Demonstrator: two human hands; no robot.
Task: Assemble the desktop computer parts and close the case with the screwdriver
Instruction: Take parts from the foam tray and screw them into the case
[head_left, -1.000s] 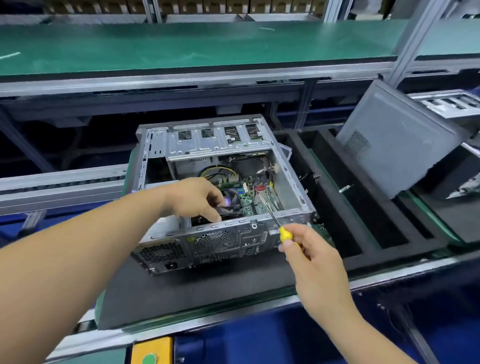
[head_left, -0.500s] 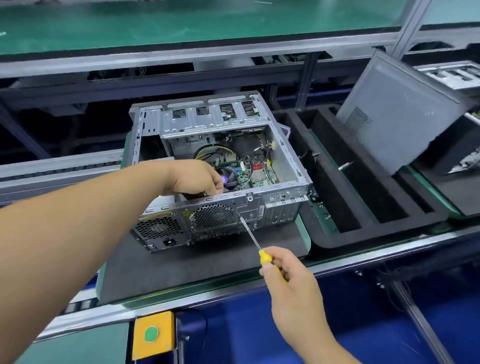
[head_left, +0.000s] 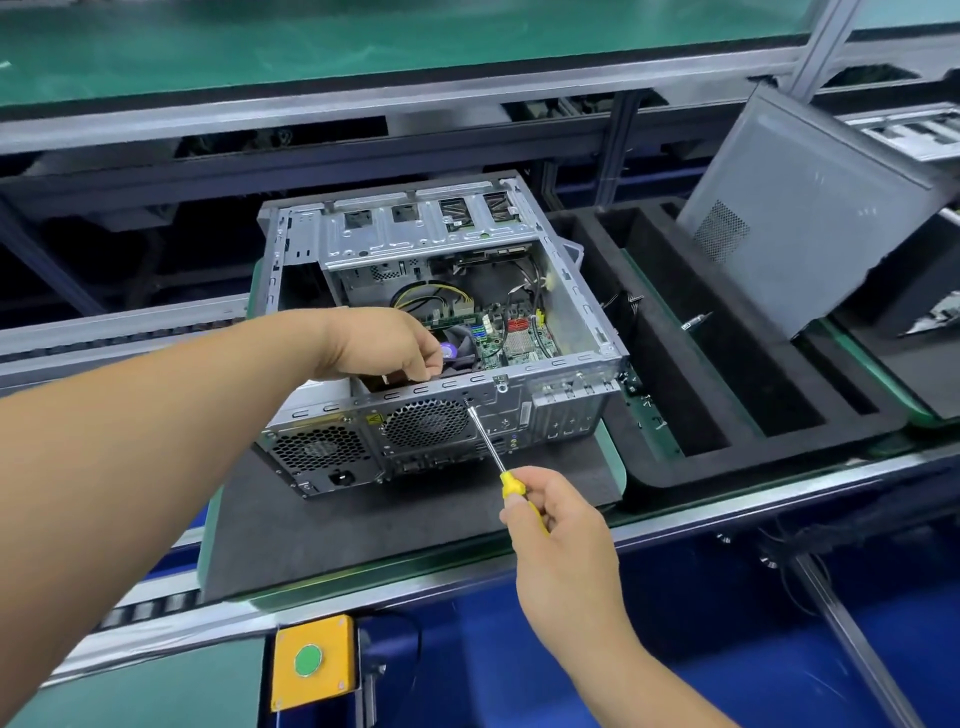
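**Screwdriver tip being lined up on the rear panel of the open case**

Head view: The screwdriver (head_left: 500, 457) is being gripped by its yellow handle in the right hand (head_left: 558, 535), fingers curled round it. Its long axis is being run up and to the left from the hand, with the tip being held at a small hole near the top edge of the rear panel of the computer case (head_left: 441, 364), just right of the round fan grille (head_left: 427, 425). Whether a screw is seated there cannot be told. The case is being kept open-topped on the dark foam mat (head_left: 363, 525), rear panel facing the person. The left hand (head_left: 387, 345) is being reached over that rear edge into the case, fingers curled near the cooler fan; what is being held, if anything, is hidden. The right hand is judged nearer the fastening point, with open room below the panel for turning. The side panel (head_left: 800, 208) is being left leaning well apart, to the right.
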